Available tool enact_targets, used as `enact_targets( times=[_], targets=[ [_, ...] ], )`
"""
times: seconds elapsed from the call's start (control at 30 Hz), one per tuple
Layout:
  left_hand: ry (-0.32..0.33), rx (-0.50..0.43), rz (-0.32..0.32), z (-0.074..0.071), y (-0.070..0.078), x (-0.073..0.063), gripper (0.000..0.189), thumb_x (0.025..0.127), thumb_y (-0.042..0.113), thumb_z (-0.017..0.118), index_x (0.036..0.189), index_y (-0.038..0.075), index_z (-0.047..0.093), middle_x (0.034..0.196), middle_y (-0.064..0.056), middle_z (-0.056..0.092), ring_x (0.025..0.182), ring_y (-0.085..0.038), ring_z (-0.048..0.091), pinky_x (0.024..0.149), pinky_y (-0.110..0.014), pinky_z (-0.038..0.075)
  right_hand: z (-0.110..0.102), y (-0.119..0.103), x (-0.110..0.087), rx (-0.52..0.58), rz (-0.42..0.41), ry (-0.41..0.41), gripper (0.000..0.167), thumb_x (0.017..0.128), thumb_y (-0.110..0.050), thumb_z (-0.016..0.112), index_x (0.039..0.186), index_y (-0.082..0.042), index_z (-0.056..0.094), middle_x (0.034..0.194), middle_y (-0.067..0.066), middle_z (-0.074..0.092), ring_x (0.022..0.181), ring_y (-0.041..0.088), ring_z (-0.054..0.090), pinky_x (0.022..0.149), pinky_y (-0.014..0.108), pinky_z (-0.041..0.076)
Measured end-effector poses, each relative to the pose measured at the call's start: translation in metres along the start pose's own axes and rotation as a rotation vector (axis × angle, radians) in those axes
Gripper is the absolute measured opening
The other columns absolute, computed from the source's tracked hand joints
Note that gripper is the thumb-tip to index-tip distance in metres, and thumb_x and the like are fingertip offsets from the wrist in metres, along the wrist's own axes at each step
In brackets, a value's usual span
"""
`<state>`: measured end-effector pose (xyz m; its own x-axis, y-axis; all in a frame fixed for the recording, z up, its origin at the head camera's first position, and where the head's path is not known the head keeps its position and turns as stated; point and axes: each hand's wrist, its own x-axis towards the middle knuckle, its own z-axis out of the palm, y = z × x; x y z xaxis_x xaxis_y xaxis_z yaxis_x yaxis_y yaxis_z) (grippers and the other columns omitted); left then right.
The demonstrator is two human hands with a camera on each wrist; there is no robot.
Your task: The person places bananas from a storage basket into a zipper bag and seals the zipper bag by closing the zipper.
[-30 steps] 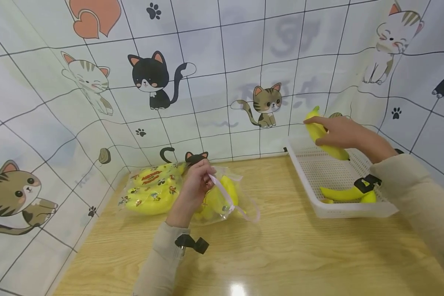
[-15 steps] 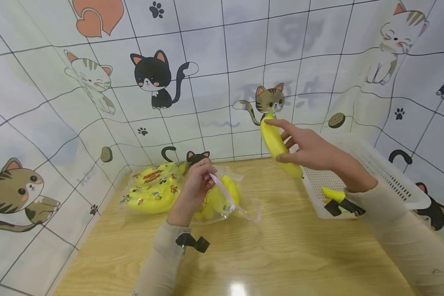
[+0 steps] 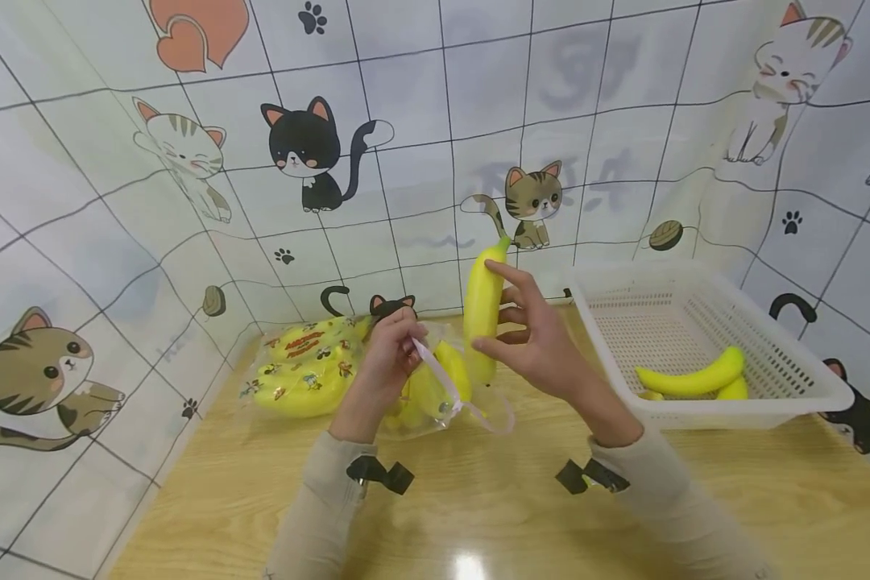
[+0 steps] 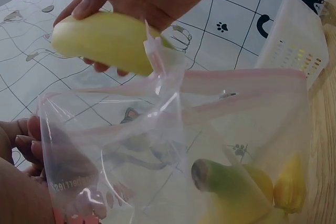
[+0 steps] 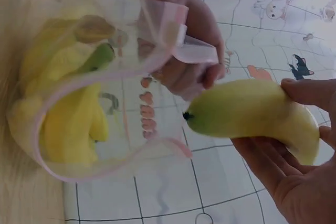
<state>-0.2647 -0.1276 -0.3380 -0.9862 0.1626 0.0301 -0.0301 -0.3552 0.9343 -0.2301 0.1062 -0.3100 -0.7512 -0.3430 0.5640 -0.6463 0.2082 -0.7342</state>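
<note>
1. I judge the work to be partway: the clear bag, just left of centre in the head view, already contains several yellow fruits.
2. Left to deal with, as far as I can see, are the banana in hand and those in the white basket at the right of the frame. There I see one whole basket banana and other yellow pieces partly hidden behind it.
3. A printed bag, left of centre, looks filled with yellow fruit too; I can't tell whether it is sealed.
4. The left hand, mid-frame, pinches the clear bag near its pink rim.
5. The right hand, right of centre, has the banana between thumb and fingers, roughly upright, green stem towards the top of the head view.
6. That banana sits between the two hands, outside the bag. In my right-wrist view its dark tip points left, near the bag's mouth; I can't tell whether they touch.
</note>
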Motion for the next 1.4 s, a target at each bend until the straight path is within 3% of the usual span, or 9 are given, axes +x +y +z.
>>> enact_targets(
  times=[0.23,0.43,0.57,0.77,1.0,1.2,1.4],
  targets=[
    [0.026,-0.071,-0.001,0.005,0.005,-0.001,0.037,0.093,-0.005,0.050,0.064,0.016,0.038,0.056,0.007,0.042,0.048,-0.005,0.042,0.047,-0.015,0.034,0.030,0.015,-0.002,0.039,-0.108,0.086,0.101,0.080,0.003,0.085,0.160,-0.023,0.029,0.129,0.020,0.060,0.106,0.032,0.073,0.081,0.035,0.064],
    [0.020,-0.144,0.066,0.010,0.011,-0.004,0.042,0.093,-0.007,0.048,0.061,0.017,0.036,0.057,0.007,0.038,0.047,-0.004,0.040,0.045,-0.013,0.033,0.036,0.020,-0.002,-0.006,-0.119,0.035,0.097,0.080,0.000,0.086,0.158,-0.022,0.034,0.128,0.020,0.064,0.103,0.030,0.074,0.084,0.035,0.063],
    [0.027,-0.164,0.078,0.009,0.012,-0.004,0.041,0.093,-0.007,0.047,0.061,0.017,0.036,0.056,0.007,0.037,0.046,-0.003,0.040,0.044,-0.012,0.032,0.034,0.019,-0.002,-0.085,-0.135,-0.021,0.095,0.078,-0.002,0.088,0.157,-0.022,0.038,0.129,0.017,0.065,0.101,0.027,0.073,0.085,0.037,0.063],
    [0.060,-0.177,0.082,0.007,0.013,-0.001,0.039,0.092,-0.006,0.048,0.062,0.015,0.038,0.058,0.006,0.038,0.046,-0.002,0.043,0.043,-0.012,0.031,0.026,0.017,-0.005,-0.183,-0.165,-0.141,0.091,0.079,-0.006,0.088,0.156,-0.023,0.042,0.141,0.010,0.062,0.102,0.024,0.072,0.083,0.033,0.063],
    [0.074,-0.201,0.095,0.002,0.012,-0.001,0.039,0.093,-0.009,0.048,0.062,0.014,0.038,0.061,0.005,0.039,0.046,-0.004,0.045,0.043,-0.011,0.032,0.013,0.015,-0.009,-0.231,-0.149,-0.415,0.089,0.082,-0.002,0.083,0.157,-0.027,0.042,0.143,0.006,0.062,0.104,0.018,0.072,0.082,0.026,0.061],
    [0.028,-0.201,0.107,0.001,0.010,-0.002,0.040,0.097,-0.007,0.049,0.064,0.013,0.037,0.058,0.004,0.037,0.046,-0.005,0.044,0.043,-0.013,0.033,0.009,0.016,-0.010,-0.191,-0.120,-0.552,0.087,0.087,-0.001,0.074,0.160,-0.028,0.036,0.134,0.004,0.066,0.110,0.017,0.069,0.088,0.029,0.061],
    [0.046,-0.155,0.108,0.001,0.008,-0.003,0.039,0.097,-0.004,0.051,0.066,0.014,0.035,0.059,0.005,0.035,0.044,-0.003,0.045,0.042,-0.012,0.033,0.010,0.016,-0.010,-0.138,-0.100,-0.631,0.088,0.086,0.003,0.070,0.161,-0.026,0.035,0.136,0.004,0.065,0.112,0.016,0.067,0.091,0.031,0.060]
  ],
)
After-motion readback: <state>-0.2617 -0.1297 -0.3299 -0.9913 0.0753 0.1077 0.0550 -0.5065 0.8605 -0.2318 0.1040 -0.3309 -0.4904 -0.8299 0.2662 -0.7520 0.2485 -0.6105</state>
